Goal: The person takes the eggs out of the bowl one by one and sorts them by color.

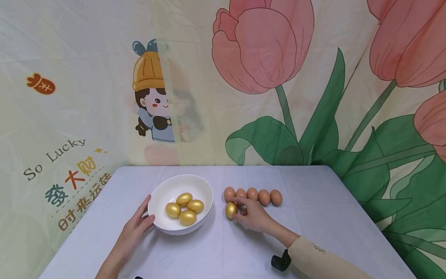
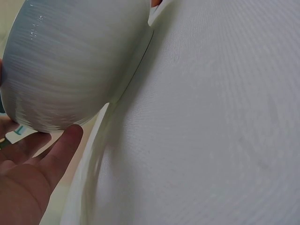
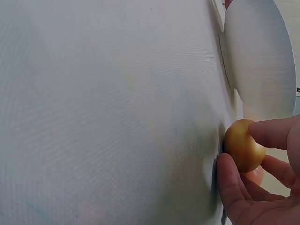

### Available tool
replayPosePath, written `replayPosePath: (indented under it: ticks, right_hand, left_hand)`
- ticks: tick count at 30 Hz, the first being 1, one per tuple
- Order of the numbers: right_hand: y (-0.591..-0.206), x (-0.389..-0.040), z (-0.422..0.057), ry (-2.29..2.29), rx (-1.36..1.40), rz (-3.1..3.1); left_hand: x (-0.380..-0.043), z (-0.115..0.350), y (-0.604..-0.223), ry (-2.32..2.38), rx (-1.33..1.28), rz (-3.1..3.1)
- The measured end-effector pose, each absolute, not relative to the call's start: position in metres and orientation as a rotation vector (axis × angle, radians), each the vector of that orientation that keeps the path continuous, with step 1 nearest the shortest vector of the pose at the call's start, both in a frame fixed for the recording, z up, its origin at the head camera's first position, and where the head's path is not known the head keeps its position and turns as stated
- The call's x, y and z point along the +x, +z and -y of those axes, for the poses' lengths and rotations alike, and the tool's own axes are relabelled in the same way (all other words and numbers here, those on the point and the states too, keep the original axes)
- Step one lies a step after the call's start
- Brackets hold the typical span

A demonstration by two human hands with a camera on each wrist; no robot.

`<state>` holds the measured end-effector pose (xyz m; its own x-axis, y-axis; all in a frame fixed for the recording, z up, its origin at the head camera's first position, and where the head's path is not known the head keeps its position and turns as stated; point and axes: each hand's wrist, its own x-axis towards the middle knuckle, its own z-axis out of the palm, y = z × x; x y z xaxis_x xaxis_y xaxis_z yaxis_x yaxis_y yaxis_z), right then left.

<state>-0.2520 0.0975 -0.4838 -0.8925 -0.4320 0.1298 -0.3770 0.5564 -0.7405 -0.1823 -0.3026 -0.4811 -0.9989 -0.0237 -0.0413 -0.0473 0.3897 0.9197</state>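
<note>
A white bowl with several golden eggs inside stands on the left half of the table. My left hand rests against the bowl's left side, fingers spread and fairly straight; the left wrist view shows its fingertips at the bowl's outer wall. With thumb and fingers my right hand pinches another golden egg, to the right of the bowl. In the right wrist view this golden egg is low over the cloth. Just behind it runs a row of several brown eggs, partly covered by my right hand.
A white cloth covers the table. Behind it hangs a printed backdrop with tulips and a cartoon figure. A small black object sits at my right sleeve.
</note>
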Motion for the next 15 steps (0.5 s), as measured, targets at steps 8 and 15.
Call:
replayPosePath:
  ticks: [8,15]
  right_hand:
    - [-0.4824,-0.2511,-0.0982,-1.291,-0.708,-2.683]
    - [-0.4824,-0.2504,-0.0989,-1.299,-0.724,-2.673]
  left_hand:
    - [-0.1829,0.3025,-0.4813,1.719,-0.059,-2.607]
    - [-0.1829,0.3029,-0.4819,1.709,-0.062,-2.613]
